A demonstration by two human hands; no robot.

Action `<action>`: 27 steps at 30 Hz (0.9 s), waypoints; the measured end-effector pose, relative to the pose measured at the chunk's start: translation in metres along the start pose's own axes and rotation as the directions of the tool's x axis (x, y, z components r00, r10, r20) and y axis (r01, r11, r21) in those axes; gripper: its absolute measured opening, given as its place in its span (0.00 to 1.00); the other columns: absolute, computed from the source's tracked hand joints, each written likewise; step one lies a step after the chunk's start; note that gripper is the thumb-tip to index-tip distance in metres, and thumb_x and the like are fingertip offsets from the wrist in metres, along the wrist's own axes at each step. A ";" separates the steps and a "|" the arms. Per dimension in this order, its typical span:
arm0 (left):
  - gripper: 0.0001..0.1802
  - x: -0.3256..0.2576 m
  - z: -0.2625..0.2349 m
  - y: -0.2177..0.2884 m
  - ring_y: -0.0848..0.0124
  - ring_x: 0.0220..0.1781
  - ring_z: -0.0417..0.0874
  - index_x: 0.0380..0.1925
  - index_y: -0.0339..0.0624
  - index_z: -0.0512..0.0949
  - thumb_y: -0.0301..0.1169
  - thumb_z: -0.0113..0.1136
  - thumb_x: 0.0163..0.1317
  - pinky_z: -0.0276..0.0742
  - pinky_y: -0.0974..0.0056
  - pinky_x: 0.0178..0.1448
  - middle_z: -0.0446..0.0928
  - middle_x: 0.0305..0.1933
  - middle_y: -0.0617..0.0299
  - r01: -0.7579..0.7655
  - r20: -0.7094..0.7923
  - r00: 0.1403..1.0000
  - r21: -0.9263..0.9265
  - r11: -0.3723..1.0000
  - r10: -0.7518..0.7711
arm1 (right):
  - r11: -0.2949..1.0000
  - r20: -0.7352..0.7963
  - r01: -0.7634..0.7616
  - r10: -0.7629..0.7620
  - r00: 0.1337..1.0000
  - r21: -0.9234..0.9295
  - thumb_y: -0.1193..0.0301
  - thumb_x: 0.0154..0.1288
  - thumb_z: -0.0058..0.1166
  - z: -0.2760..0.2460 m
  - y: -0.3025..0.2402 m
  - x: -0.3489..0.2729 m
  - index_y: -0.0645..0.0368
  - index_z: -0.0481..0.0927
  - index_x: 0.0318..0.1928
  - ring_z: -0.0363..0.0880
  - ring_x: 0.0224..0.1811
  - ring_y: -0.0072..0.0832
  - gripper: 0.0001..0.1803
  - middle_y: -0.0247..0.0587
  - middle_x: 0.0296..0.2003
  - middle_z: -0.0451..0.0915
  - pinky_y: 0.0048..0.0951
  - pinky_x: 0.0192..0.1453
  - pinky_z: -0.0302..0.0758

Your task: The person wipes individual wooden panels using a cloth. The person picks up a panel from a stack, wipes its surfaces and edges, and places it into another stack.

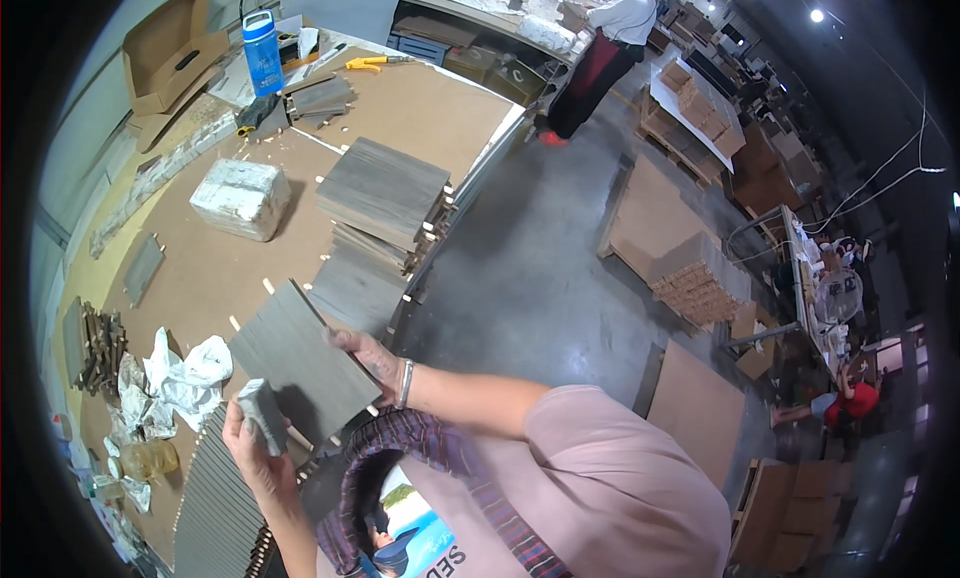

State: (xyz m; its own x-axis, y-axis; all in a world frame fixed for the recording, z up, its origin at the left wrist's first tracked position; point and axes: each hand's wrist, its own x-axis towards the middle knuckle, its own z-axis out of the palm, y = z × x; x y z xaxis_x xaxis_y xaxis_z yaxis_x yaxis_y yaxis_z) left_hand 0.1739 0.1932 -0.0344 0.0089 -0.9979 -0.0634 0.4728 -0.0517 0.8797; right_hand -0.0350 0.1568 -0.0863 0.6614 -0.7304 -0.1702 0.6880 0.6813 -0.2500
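My left hand [252, 456] grips a grey oblong block [262, 416]; my right hand [374, 356], a grey wood-grain panel [298, 356]; loosening could drop either.

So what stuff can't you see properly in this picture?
All in the head view:
Grey board: its underside faces away.
Left hand: partly hidden behind the grey block.
Far worker: head cut off by the top edge.
Clutter on the right-side bench: too small and blurred.
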 end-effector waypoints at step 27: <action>0.23 0.019 -0.010 -0.003 0.56 0.40 0.79 0.42 0.36 0.79 0.25 0.67 0.40 0.77 0.57 0.42 0.77 0.39 0.52 -0.508 0.438 0.809 0.856 0.092 0.392 | 0.974 -0.064 0.193 -0.187 0.980 0.119 0.58 0.60 0.51 -0.002 -0.047 0.026 0.62 0.72 0.57 0.81 0.50 0.44 0.28 0.48 0.50 0.80 0.48 0.59 0.76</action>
State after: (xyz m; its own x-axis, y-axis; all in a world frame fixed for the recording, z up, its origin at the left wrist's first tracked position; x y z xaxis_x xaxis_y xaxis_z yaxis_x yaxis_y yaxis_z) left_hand 0.1816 0.1749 -0.0428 -0.1934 -0.8443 0.4997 -0.7157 0.4698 0.5168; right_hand -0.0508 0.1062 -0.0812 0.5009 -0.8463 -0.1811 0.8333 0.5281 -0.1631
